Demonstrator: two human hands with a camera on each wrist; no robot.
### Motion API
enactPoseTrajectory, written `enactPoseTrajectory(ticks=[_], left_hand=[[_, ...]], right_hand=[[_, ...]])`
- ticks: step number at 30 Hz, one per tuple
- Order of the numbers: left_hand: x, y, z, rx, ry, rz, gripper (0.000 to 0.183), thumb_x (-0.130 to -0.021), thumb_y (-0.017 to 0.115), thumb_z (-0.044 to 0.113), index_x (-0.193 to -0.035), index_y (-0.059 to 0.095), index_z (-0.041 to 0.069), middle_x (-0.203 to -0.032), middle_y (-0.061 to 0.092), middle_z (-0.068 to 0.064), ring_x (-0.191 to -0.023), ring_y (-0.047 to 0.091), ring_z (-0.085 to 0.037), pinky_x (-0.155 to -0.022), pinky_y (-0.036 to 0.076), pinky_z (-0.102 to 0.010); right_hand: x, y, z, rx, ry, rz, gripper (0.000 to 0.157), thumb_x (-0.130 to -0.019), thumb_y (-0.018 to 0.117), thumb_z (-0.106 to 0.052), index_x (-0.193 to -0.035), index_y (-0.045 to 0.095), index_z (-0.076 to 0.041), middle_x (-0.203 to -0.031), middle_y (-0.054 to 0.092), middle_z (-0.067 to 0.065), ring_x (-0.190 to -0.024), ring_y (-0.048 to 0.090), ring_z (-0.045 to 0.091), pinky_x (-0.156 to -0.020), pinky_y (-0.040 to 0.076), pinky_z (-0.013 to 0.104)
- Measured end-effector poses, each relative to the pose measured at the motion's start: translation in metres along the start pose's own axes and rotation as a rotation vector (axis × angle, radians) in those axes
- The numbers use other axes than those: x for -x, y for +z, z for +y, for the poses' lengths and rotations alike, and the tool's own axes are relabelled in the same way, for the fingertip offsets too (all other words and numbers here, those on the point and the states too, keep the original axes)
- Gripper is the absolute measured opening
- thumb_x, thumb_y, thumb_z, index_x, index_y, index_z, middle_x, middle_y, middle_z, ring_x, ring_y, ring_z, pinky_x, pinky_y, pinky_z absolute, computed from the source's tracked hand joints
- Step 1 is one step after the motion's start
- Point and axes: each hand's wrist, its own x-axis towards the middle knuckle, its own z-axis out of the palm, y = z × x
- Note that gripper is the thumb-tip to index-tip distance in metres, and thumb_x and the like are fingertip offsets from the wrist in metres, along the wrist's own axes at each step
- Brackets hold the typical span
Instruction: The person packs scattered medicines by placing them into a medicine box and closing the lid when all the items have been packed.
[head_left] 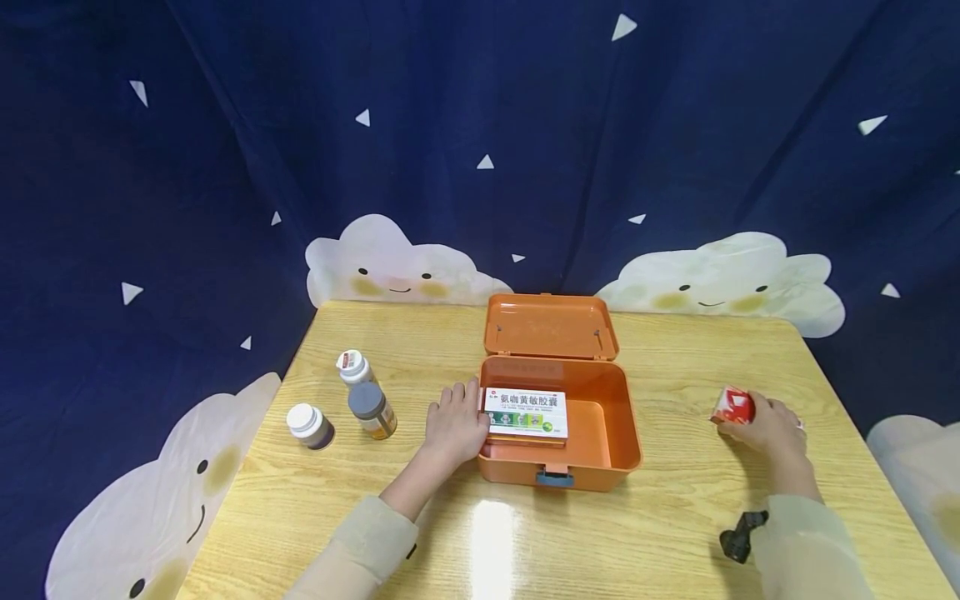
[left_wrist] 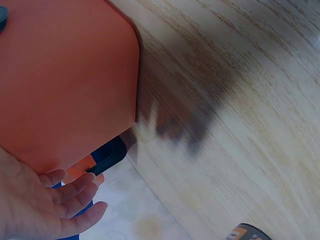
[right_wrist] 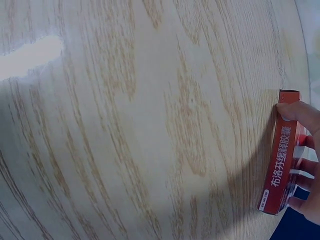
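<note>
An orange medicine case (head_left: pixel 592 477) stands with its lid (head_left: pixel 551 327) raised. Inside, on its left side, lies a white and green carton of capsules (head_left: pixel 527 412). My left hand (head_left: pixel 456 423) rests at the case's left rim, its fingers loosely extended along the outer wall; the left wrist view shows that hand (left_wrist: pixel 47 205) beside the orange wall (left_wrist: pixel 70 75). Off to the right, my right hand (head_left: pixel 772 427) grips a red and white medicine box (head_left: pixel 733 406). In the right wrist view the thumb presses the narrow red side of that box (right_wrist: pixel 281 160), fingers on its far face.
Left of the case stand a white bottle (head_left: pixel 354 367), a grey-capped bottle (head_left: pixel 372 410) and a white-capped dark bottle (head_left: pixel 311 426). A dark blue curtain (head_left: pixel 480 100) with cloud shapes hangs behind the wooden table (head_left: pixel 675 517). A blue latch (head_left: pixel 555 479) sits on the case's front.
</note>
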Motion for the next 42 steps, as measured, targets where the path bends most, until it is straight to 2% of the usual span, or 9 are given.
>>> enactPoseTrajectory(ticks=[18,30,42], left_hand=[[-0.001,0.001,0.000,-0.010,-0.001,-0.007,0.053,-0.086,0.045,0.028,-0.134,0.035,0.006,-0.113,0.048,-0.013,-0.102,0.044,-0.029,-0.077,0.039,-0.044],[-0.001,0.002,0.000,-0.010,0.000,0.000,0.052,-0.086,0.045,0.027,-0.132,0.035,0.006,-0.112,0.048,-0.013,-0.102,0.044,-0.029,-0.076,0.040,-0.044],[-0.001,0.002,0.000,-0.013,0.000,0.003,0.052,-0.086,0.046,0.027,-0.132,0.036,0.005,-0.111,0.048,-0.013,-0.102,0.045,-0.029,-0.076,0.040,-0.044]], right_hand=[[0.001,-0.001,-0.010,0.011,0.004,0.080,0.095,-0.072,0.065,-0.054,-0.133,0.028,0.010,-0.113,0.032,0.040,-0.098,0.032,0.053,-0.076,0.031,0.061],[-0.002,-0.015,-0.029,0.015,-0.052,0.161,0.093,-0.074,0.064,-0.054,-0.134,0.029,0.007,-0.113,0.032,0.039,-0.098,0.031,0.054,-0.074,0.031,0.063],[-0.003,-0.029,-0.058,0.019,-0.117,0.253,0.086,-0.072,0.069,-0.048,-0.132,0.034,0.004,-0.117,0.034,0.037,-0.104,0.031,0.053,-0.079,0.028,0.062]])
